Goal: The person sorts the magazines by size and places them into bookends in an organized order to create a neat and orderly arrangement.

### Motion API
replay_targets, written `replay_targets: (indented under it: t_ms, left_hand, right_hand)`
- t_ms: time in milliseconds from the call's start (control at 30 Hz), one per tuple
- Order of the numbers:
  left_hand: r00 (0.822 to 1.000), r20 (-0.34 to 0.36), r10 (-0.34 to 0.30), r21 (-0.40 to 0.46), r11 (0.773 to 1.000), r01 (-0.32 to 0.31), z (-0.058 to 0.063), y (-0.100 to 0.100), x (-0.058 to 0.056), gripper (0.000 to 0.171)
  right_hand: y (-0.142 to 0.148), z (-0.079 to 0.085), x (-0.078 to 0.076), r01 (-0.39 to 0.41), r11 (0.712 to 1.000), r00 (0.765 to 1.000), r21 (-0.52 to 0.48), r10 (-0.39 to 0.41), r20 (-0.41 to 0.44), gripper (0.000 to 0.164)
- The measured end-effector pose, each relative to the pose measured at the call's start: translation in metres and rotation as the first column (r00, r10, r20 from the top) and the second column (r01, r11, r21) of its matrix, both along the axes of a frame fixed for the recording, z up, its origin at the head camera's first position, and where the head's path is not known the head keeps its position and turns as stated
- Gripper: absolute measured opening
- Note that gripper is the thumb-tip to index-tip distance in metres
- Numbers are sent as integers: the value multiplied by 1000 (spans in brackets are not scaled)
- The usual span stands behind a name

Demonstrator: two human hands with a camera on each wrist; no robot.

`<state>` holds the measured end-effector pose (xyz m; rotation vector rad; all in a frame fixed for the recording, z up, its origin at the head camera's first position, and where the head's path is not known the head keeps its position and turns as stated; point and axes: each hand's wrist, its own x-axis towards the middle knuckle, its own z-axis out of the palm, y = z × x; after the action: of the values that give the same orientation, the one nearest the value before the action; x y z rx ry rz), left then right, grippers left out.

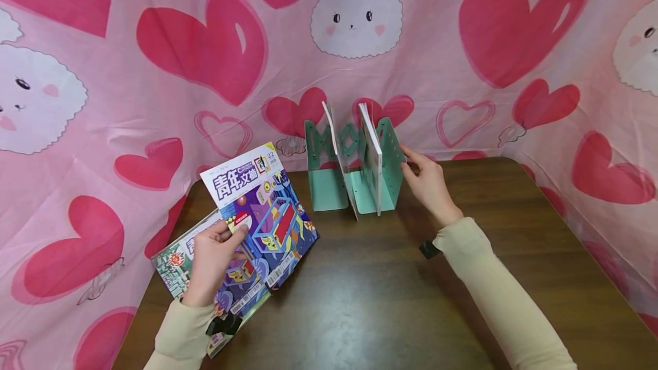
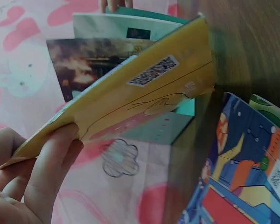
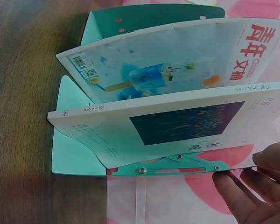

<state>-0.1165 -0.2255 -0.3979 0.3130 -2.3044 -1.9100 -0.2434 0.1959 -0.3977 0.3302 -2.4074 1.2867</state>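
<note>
My left hand [image 1: 213,258] pinches a colourful magazine [image 1: 280,227] by its left side, cover tilted up. In the left wrist view, the yellow back [image 2: 168,74] of this magazine shows, thumb and fingers at its edge. Below it other magazines [image 1: 169,261] lie overlapping on the table, partly hidden by the hand and the held one. My right hand [image 1: 429,184] grips the right end panel of a green metal book rack [image 1: 327,190], thumb and fingers at its edge. In the rack stand a thin magazine [image 3: 177,70] and a thicker white book [image 3: 116,135], upright and apart.
The rack stands near the back of the dark wooden table [image 1: 390,290]. A pink cloth [image 1: 226,73] with hearts and rabbits hangs behind and at both sides. A black strap [image 1: 223,324] circles the left wrist, and another black piece [image 1: 429,249] is at the right.
</note>
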Motion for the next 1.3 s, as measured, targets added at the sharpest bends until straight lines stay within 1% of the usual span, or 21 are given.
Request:
replay_targets:
  t_ms: [167,367,500,633,767,933,1000,1133,1300]
  left_hand:
    - [998,-56,-11,-63,998,8,8,10,10,28]
    - [992,-128,-10,-110,994,-4,18,24,20,19]
    - [988,-155,-17,-113,994,0,25,35,27,18]
    - [981,-193,-29,-76,997,14,29,46,31,18]
    - [973,-228,-39,-88,996,19,32,54,37,14]
    - [957,-285,-59,-149,989,17,36,64,43,7]
    - [949,-308,-69,-154,988,21,37,68,45,8]
    - [936,-341,-85,-133,990,41,41,75,49,14]
    - [917,-380,-119,-131,989,74,44,83,49,15]
  right_hand:
    - [0,0,0,10,1000,1000,6,-10,16,45]
    - [-1,0,0,18,1000,1000,5,-19,26,45]
    - [-1,1,1,24,1000,999,2,-24,27,45]
    - [-2,2,1,28,1000,999,1,-28,22,45]
    - [-3,2,1,25,1000,999,-3,-25,30,45]
    - [-3,1,2,24,1000,999,-4,-24,28,45]
    - [-3,1,2,25,1000,999,-2,-25,27,45]
    - [-2,1,1,19,1000,999,-8,-19,32,45]
    - [-2,1,1,14,1000,999,-15,-14,36,45]
